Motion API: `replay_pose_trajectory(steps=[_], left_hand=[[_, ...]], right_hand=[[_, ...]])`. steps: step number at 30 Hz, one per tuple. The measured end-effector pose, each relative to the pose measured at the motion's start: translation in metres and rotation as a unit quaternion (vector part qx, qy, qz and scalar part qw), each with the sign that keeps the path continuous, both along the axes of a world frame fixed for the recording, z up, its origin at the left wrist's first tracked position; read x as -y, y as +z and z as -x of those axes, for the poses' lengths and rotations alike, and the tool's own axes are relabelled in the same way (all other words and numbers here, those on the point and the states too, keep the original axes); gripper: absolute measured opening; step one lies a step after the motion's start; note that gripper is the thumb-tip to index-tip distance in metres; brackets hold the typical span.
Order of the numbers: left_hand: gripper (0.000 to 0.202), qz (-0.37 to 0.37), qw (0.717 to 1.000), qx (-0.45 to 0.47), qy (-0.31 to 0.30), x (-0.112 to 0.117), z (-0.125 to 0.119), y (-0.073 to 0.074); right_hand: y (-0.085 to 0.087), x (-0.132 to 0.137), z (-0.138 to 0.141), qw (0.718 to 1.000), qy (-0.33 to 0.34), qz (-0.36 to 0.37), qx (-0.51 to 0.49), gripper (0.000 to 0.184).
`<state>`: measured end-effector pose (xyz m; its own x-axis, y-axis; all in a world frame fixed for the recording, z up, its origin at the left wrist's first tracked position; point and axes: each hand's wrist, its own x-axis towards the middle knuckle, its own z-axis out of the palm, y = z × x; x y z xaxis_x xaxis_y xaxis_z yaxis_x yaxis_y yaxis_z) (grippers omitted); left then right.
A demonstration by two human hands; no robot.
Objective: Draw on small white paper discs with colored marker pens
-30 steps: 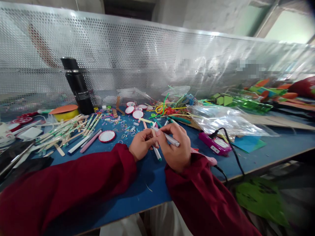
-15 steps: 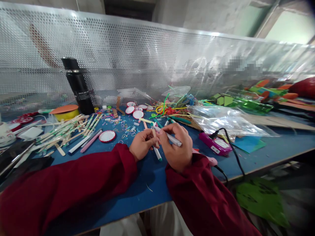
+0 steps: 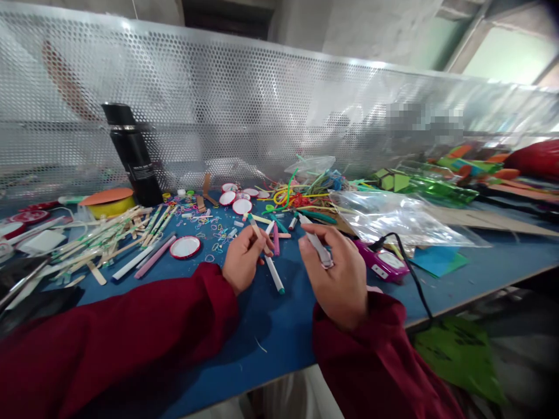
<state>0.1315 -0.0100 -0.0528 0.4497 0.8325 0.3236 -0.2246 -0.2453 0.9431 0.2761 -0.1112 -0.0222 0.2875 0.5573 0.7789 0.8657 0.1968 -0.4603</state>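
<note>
My left hand [image 3: 243,259] pinches a wooden craft stick [image 3: 257,233] upright at a slant, its upper end greenish. In my right hand [image 3: 338,270] lies a white marker [image 3: 318,244], its narrow tip pointing up and away toward the left. The two hands are apart. Between them on the blue table [image 3: 279,343] lies a white marker with a teal end [image 3: 275,274], near a pink marker [image 3: 276,240]. Just beyond are loose small rubber bands [image 3: 213,224] and red-rimmed white lids [image 3: 242,206].
Left stand a black bottle [image 3: 133,157] and a heap of craft sticks [image 3: 117,233], with a red-rimmed lid [image 3: 186,247] closer. To the right are a clear plastic bag [image 3: 379,215], a purple power strip [image 3: 386,263] with a black cable, and blue sheets [image 3: 439,259]. A perforated metal panel [image 3: 244,105] closes the back.
My right hand has drawn back to the right with the marker, away from the craft stick. My left hand has shifted slightly left and turned, still holding the stick. The view has moved slightly.
</note>
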Motion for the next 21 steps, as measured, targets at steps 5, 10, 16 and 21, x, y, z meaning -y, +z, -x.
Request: replay_pose_trajectory(steps=[5,10,16,21], left_hand=[[0.019,-0.014,0.996,-0.013,0.089,-0.007,-0.001,-0.005],[0.017,-0.012,0.995,-0.027,0.095,-0.008,-0.002,-0.006],[0.018,-0.004,0.996,-0.038,0.084,-0.009,-0.002,-0.006],[0.022,0.019,0.996,-0.030,0.079,-0.008,-0.003,-0.006]], right_hand=[[-0.009,0.022,-0.004,0.986,-0.021,0.110,0.120,0.029],[-0.014,0.030,0.004,0.967,-0.057,0.165,0.186,0.027],[-0.018,0.026,0.011,0.954,-0.079,0.192,0.215,0.027],[-0.026,0.020,0.012,0.948,-0.097,0.197,0.229,0.024]])
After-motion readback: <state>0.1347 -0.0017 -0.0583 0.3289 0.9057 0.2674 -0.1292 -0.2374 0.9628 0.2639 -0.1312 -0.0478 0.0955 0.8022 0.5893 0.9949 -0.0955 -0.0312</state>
